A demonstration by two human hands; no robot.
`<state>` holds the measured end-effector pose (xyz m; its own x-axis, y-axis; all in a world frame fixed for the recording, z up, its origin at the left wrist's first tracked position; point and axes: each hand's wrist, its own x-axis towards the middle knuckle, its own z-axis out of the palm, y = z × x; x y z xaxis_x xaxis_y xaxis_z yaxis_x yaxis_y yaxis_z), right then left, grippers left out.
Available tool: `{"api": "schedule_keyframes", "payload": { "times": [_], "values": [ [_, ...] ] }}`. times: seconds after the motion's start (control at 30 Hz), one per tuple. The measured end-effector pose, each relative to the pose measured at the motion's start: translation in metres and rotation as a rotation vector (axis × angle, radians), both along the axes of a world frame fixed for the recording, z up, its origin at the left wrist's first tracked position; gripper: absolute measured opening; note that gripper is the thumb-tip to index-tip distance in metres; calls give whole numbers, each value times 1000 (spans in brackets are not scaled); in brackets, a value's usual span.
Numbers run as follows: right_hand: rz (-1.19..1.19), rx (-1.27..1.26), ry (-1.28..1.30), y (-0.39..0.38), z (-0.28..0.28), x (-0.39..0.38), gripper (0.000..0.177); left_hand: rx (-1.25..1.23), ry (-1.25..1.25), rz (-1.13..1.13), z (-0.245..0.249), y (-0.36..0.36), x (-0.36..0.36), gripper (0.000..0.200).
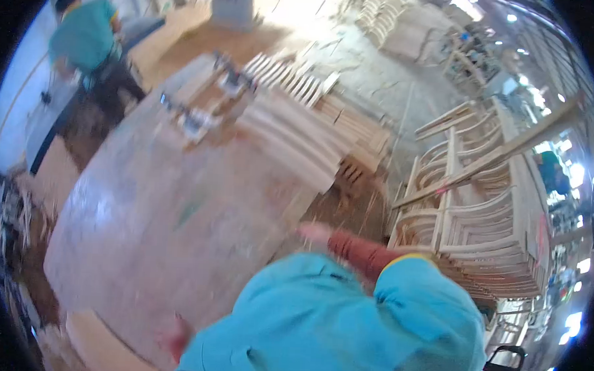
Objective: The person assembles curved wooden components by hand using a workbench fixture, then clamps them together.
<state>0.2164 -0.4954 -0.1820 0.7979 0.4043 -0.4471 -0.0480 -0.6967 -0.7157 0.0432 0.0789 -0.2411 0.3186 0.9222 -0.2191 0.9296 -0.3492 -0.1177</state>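
The right hand (316,233) is at the near edge of the large worktable (170,206), its fingers pointing in over the tabletop; they are blurred, so whether they are wide, narrow or touching the top cannot be told. The left hand (178,336) is low beside the teal shirt (344,320), over the same tabletop; its fingers are blurred too, and their spread cannot be told. Beyond the left fingers, toward the outer side, a curved wooden piece (104,349) lies apart from them. Ahead of the right fingers, well apart, is a row of wavy boards (299,138), with metal clamps (192,122) farther off past it. To the right of the right fingers stand nested curved wooden frames (471,219). Far ahead of both hands' fingers, another person (88,37) bends beside a bench
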Motion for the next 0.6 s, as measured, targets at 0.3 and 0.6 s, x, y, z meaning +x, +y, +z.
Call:
{"api": "schedule_keyframes", "payload": {
  "times": [0.3, 0.6],
  "values": [
    [-58, -73, 490, -51, 34, -94, 47, -70, 9, -82, 46, -62, 106, 128],
    [-614, 480, 826, -45, 40, -139, 52, -115, 5, -113, 53, -70, 127, 128]
  ]
}}
